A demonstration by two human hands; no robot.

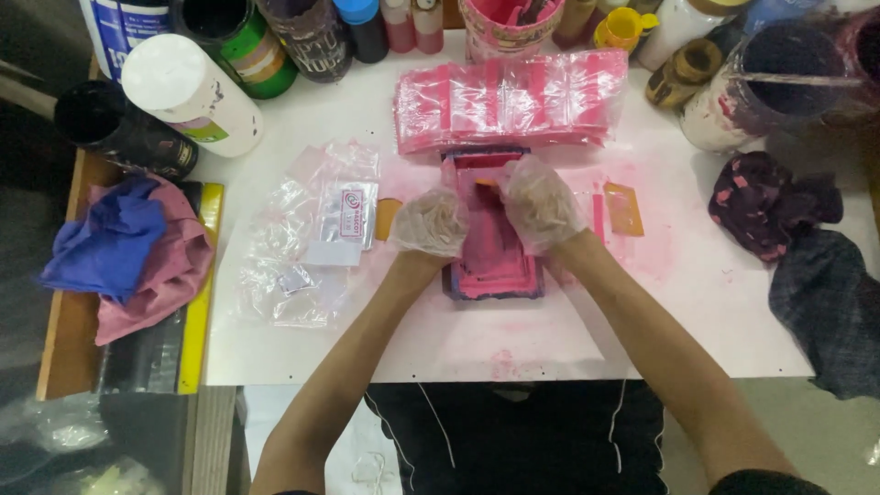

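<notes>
Gloves of thin clear plastic cover both hands, which work over a small pink-stained frame (492, 246) lying flat on the white table (550, 339), just below a row of pink-printed clear bags (513, 108). The left hand (429, 223) rests curled at the frame's left edge, its fingers bent inward; whether they pinch anything I cannot tell. The right hand (541, 203) sits on the frame's upper part, fingers closed around a small orange piece (487, 182) that just peeps out. Pink ink is wet-looking across the frame and smeared on the table, so a slip of either glove could likely smudge the loose clear bags (307, 234) at the left. A shifted frame might also blur the print beneath.
</notes>
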